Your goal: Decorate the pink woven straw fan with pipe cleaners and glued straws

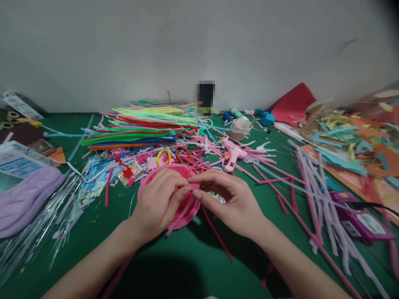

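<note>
My left hand and my right hand meet over the middle of a green table. Both pinch a pink pipe cleaner at their fingertips, above a round pink dish that the left hand partly covers. The fingers of both hands are curled closed around the pink strand. A loose red pipe cleaner lies on the table just under my right hand.
A big pile of coloured pipe cleaners lies behind the hands. A pink glue gun and a paper cup sit behind right. Cut foam sheets and a purple device are at right; lilac felt at left.
</note>
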`<action>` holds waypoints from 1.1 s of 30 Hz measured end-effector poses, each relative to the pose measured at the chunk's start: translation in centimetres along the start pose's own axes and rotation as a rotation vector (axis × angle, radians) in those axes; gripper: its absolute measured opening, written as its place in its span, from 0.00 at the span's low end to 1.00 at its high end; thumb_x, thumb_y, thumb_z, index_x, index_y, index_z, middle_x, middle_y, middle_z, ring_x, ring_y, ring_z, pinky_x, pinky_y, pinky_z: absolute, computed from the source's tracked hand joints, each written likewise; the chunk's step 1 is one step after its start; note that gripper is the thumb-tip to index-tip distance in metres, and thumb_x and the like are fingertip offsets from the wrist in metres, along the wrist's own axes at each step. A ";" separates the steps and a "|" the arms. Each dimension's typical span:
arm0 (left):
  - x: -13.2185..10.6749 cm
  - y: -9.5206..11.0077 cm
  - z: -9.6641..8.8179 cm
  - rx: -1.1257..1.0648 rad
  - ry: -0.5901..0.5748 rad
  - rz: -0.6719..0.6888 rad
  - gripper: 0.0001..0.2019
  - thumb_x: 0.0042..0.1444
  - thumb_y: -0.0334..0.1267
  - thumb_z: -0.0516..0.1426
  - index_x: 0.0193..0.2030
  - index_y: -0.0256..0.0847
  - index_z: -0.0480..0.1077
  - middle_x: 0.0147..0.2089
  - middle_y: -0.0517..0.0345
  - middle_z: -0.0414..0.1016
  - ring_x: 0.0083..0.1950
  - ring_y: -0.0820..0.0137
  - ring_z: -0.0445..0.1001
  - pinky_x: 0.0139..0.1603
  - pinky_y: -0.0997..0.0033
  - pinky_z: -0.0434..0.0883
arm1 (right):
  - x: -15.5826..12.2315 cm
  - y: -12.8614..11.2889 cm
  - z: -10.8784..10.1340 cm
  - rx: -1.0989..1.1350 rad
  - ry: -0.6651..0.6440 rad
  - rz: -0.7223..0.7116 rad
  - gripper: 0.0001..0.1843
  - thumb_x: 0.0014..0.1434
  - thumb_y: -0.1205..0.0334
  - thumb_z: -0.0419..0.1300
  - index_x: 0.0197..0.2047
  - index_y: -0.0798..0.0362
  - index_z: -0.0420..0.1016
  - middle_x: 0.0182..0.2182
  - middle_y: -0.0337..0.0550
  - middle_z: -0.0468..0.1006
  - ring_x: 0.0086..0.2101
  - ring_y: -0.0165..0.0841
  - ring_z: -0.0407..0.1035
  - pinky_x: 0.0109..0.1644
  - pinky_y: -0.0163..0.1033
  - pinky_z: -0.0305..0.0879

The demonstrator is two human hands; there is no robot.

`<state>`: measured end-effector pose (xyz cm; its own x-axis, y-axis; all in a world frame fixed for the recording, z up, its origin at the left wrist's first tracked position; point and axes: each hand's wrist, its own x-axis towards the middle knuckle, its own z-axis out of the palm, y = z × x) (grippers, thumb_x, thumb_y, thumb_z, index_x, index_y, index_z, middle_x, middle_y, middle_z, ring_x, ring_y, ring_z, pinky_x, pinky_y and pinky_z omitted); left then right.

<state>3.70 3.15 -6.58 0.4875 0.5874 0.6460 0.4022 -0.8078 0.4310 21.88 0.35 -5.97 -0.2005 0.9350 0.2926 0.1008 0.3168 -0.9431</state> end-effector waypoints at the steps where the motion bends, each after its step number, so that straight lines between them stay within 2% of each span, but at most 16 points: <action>1: 0.0 -0.2 -0.1 0.010 -0.030 0.021 0.05 0.65 0.31 0.52 0.38 0.37 0.68 0.34 0.54 0.73 0.37 0.69 0.71 0.40 0.69 0.69 | 0.0 0.0 -0.4 -0.088 -0.023 -0.050 0.07 0.61 0.65 0.62 0.43 0.53 0.77 0.37 0.43 0.80 0.37 0.30 0.74 0.41 0.34 0.71; 3: 0.0 -0.5 -0.2 0.016 -0.076 0.037 0.06 0.65 0.31 0.53 0.37 0.37 0.68 0.33 0.55 0.73 0.36 0.69 0.71 0.39 0.69 0.69 | 0.1 0.0 -1.0 -0.189 -0.070 -0.094 0.06 0.61 0.67 0.62 0.42 0.54 0.77 0.35 0.42 0.80 0.34 0.28 0.73 0.39 0.33 0.70; 6: -0.1 -0.3 0.0 0.005 -0.104 0.019 0.06 0.65 0.31 0.53 0.36 0.38 0.68 0.32 0.56 0.73 0.35 0.70 0.71 0.37 0.70 0.69 | 0.0 0.2 -1.4 -0.169 -0.125 -0.055 0.04 0.60 0.67 0.62 0.39 0.54 0.77 0.33 0.41 0.80 0.31 0.27 0.72 0.37 0.32 0.69; 13: -0.4 0.7 0.9 0.043 -0.040 -0.021 0.08 0.64 0.33 0.53 0.33 0.38 0.68 0.29 0.56 0.74 0.31 0.70 0.72 0.33 0.70 0.69 | -0.2 1.0 -1.0 0.090 -0.094 0.156 0.04 0.59 0.62 0.63 0.37 0.52 0.75 0.31 0.40 0.77 0.30 0.30 0.70 0.34 0.35 0.68; 19: -0.6 1.0 1.2 0.012 0.040 -0.025 0.07 0.64 0.33 0.54 0.33 0.39 0.69 0.29 0.55 0.75 0.32 0.69 0.74 0.34 0.69 0.71 | -0.1 0.9 -0.7 0.301 -0.073 0.244 0.12 0.53 0.55 0.69 0.34 0.53 0.74 0.26 0.36 0.72 0.24 0.26 0.64 0.28 0.33 0.61; 25: -1.2 1.2 2.0 -0.067 0.119 -0.178 0.08 0.62 0.33 0.55 0.30 0.40 0.67 0.27 0.58 0.73 0.31 0.70 0.73 0.32 0.70 0.70 | -0.4 1.1 0.5 0.320 0.041 0.250 0.14 0.51 0.54 0.71 0.34 0.53 0.74 0.25 0.36 0.72 0.25 0.26 0.63 0.26 0.32 0.60; 29: -1.2 1.4 2.1 -0.089 0.134 -0.214 0.08 0.62 0.32 0.56 0.30 0.40 0.67 0.27 0.59 0.73 0.30 0.72 0.72 0.32 0.72 0.69 | -0.5 1.2 1.0 0.282 0.100 0.260 0.13 0.52 0.54 0.70 0.34 0.52 0.74 0.24 0.36 0.71 0.24 0.26 0.62 0.25 0.32 0.60; 33: -1.1 1.5 2.3 -0.110 0.122 -0.253 0.09 0.61 0.33 0.56 0.28 0.39 0.68 0.26 0.59 0.73 0.28 0.73 0.71 0.29 0.73 0.68 | -0.5 1.4 1.0 0.319 0.121 0.306 0.16 0.49 0.53 0.72 0.34 0.53 0.75 0.27 0.37 0.74 0.27 0.27 0.65 0.30 0.33 0.64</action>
<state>5.51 1.41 -8.11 0.2833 0.7655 0.5777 0.4088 -0.6413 0.6493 21.15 0.19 -7.54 -0.0910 0.9958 -0.0085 -0.1718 -0.0241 -0.9848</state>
